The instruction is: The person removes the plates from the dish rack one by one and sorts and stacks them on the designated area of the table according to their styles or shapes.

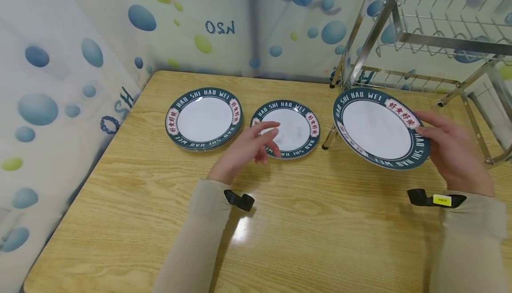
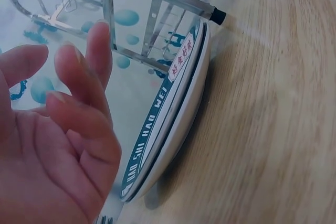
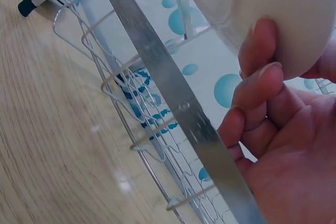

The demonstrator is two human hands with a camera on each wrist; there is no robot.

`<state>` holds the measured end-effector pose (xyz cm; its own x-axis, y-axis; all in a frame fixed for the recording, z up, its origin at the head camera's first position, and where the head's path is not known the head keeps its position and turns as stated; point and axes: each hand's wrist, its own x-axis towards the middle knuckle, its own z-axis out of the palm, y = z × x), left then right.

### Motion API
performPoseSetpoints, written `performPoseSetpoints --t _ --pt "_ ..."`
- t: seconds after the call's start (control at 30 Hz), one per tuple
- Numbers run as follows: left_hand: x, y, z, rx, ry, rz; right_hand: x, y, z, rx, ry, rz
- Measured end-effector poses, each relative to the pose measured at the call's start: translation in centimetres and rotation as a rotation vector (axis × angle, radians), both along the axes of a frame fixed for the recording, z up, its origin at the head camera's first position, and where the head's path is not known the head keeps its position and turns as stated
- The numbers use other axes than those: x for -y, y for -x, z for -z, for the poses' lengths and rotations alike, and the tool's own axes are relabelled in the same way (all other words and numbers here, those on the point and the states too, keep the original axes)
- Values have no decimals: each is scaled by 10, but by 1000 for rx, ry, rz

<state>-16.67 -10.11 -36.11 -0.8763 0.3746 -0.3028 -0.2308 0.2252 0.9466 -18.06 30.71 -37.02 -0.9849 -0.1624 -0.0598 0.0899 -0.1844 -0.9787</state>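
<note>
My right hand [image 1: 456, 155] pinches the right rim of a white plate [image 1: 376, 126] with a dark green lettered border, thumb on top. The plate is tilted in front of the metal rack. In the right wrist view, fingers touch its pale underside [image 3: 299, 14]. My left hand [image 1: 244, 150], fingers loosely bent and holding nothing, hovers over the near left side of the middle plates [image 1: 294, 128]. Two stacked rims [image 2: 184, 106] show beside that hand in the left wrist view. Farther left lies a stack of matching plates [image 1: 204, 122].
A metal dish rack [image 1: 452, 42] with wire tiers stands at the right, one foot [image 1: 328, 139] close to the middle plates. A patterned curtain-like backdrop [image 1: 200, 30] runs behind the wooden table [image 1: 296, 230] and along its left side.
</note>
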Motion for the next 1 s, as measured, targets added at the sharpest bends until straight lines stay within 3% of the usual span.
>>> performPoseSetpoints --t 0.3,0.5,0.7,1.0 --pt "-2 -3 -6 -23 -15 11 15 1 -5 -18 26 -84" --pt "-5 -5 -13 -73 -55 1 27 1 -7 -40 -27 -91" --pt "-10 -8 -16 -74 -70 44 33 -1 -8 -31 -37 -94" --pt "-12 -4 -1 -101 -102 79 48 -1 -11 -10 -90 -72"
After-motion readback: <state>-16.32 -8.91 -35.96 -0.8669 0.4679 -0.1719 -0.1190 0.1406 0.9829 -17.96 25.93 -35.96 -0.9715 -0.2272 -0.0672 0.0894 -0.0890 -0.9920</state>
